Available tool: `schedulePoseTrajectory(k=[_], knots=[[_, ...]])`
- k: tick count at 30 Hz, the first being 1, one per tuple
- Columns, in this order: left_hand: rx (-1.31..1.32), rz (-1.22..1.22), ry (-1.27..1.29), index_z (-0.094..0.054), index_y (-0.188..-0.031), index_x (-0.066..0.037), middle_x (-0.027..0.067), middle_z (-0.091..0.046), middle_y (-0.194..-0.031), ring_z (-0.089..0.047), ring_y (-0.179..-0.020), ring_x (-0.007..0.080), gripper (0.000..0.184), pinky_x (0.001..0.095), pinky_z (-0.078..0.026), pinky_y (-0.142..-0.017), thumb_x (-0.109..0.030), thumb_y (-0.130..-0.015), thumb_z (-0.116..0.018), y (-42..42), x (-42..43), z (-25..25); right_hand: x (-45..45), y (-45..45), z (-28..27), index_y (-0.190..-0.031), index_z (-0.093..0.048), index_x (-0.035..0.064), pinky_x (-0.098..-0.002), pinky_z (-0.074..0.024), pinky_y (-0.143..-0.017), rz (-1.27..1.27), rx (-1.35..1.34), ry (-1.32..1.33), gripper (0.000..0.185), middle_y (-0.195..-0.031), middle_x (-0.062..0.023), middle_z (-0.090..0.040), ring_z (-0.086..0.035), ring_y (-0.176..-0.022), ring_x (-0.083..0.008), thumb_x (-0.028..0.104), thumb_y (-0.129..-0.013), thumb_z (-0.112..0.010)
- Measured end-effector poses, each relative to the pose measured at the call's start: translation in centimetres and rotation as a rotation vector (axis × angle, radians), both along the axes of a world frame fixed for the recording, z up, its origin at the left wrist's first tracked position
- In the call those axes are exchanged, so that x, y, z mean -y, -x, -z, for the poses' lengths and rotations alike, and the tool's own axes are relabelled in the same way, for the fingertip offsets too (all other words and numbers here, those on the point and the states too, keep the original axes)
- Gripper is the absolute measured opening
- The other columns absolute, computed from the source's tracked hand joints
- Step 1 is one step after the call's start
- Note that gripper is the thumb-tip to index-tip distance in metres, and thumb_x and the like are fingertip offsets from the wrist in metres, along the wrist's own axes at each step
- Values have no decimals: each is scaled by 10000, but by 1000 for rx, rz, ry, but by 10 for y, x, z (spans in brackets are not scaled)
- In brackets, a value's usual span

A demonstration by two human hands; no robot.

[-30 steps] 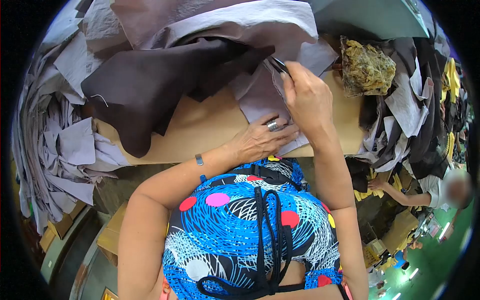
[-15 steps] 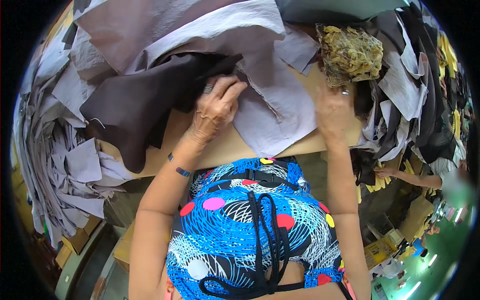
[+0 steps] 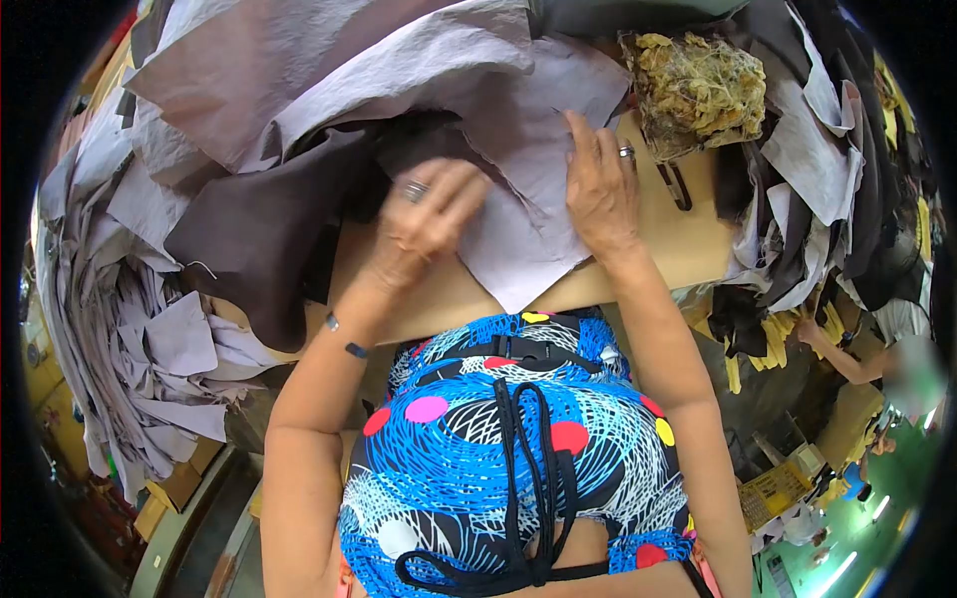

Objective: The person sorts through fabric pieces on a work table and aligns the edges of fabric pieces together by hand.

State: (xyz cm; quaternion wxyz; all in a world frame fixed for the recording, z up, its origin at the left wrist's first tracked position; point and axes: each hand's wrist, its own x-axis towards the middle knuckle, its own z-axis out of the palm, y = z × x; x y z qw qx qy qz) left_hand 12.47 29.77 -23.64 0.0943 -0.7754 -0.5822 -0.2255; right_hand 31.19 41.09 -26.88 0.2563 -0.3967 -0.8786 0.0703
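Observation:
A pale grey, leather-like sheet [image 3: 518, 254] lies on the tan work board [image 3: 698, 234], one pointed corner towards my body. My right hand [image 3: 604, 189] rests on its right part, fingers stretched out and holding nothing. Over the sheet's left edge is my left hand [image 3: 429, 219], fingers curled and slightly blurred; anything pinched in them is hidden. Just beyond and left of that hand, a dark brown piece [image 3: 264, 219] of similar material lies folded over. A slim black tool [image 3: 676, 184], its kind unclear, lies on the board right of my right hand.
A wrapped block of yellowish, crumpled material [image 3: 698, 95] sits at the back right. Grey sheets [image 3: 150, 329] hang in a thick heap at left, with more grey and dark pieces [image 3: 812, 149] at right. Another person's arm [image 3: 842, 359] reaches towards yellow strips at far right.
My right hand has moved left from in front of the yellowish block onto the grey sheet, and the black tool now shows. My left hand has shifted slightly towards my body.

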Motion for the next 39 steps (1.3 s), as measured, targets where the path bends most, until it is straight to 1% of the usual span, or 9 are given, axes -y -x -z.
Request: schedulePoseTrajectory(k=[2,5,8,11,14,20,23,29,39], knots=[[123,141,158,-619,-949,-51,61,-576,-1036,-580,-955,229,268,371,-478,-870,-78,-684,-583,-15,6,2,0,4,-13,-1310,-400,96,-418,-481,-743,22,-75,55,535,-1017,-129,-528,-564,-874,-337,89,-803,-571],[171,141,156,-625,-971,-32,79,-566,-1044,-574,-969,247,295,377,-481,-871,-66,-688,-547,-26,9,14,1,10,-23,-1312,-393,103,-443,-479,-751,74,-99,239,560,-1012,-153,-575,-576,-837,-372,105,-794,-607],[140,151,174,-616,-974,-52,65,-558,-1044,-569,-983,228,281,403,-465,-894,-76,-701,-554,-27,8,14,-1,11,-42,-1349,-375,160,-444,-438,-831,168,47,558,590,-936,-161,-630,-593,-926,-360,90,-810,-604],[66,192,118,-585,-973,-73,56,-548,-1035,-555,-977,196,266,416,-454,-891,-122,-712,-570,-25,11,21,-9,0,-17,-1359,-392,229,-411,-429,-813,5,-35,303,612,-850,-133,-652,-620,-844,-314,92,-804,-610],[67,186,153,-597,-1012,-101,32,-563,-1055,-567,-987,182,272,433,-437,-919,-112,-744,-548,-27,12,17,-7,-1,-11,-1361,-397,195,-397,-451,-706,-92,2,10,612,-1029,-72,-662,-626,-799,-290,78,-792,-588],[13,274,171,-608,-995,-106,18,-554,-1100,-565,-971,160,263,419,-446,-914,-130,-741,-547,-28,13,18,-8,-8,-6,-1352,-424,215,-383,-437,-707,-218,-127,92,571,-1103,-43,-646,-631,-793,-240,40,-820,-537],[-72,272,167,-615,-987,-122,1,-558,-1135,-562,-973,149,255,407,-454,-904,-151,-745,-542,-28,14,17,-10,-5,-1,-1348,-432,212,-389,-438,-705,-242,-178,66,562,-1123,-50,-641,-632,-783,-243,26,-825,-519],[-98,320,116,-589,-977,-163,-20,-542,-1231,-554,-951,136,210,387,-468,-876,-179,-776,-529,-25,12,17,-7,-5,1,-1338,-442,207,-400,-440,-712,-240,-136,72,568,-1110,-51,-647,-639,-791,-250,20,-809,-534],[-102,316,119,-555,-945,-164,-10,-570,-1203,-568,-949,129,170,358,-477,-855,-190,-777,-539,-25,12,13,-9,-7,-5,-1319,-450,187,-406,-439,-746,-240,-200,213,542,-1133,-57,-631,-633,-911,-253,21,-812,-546]])
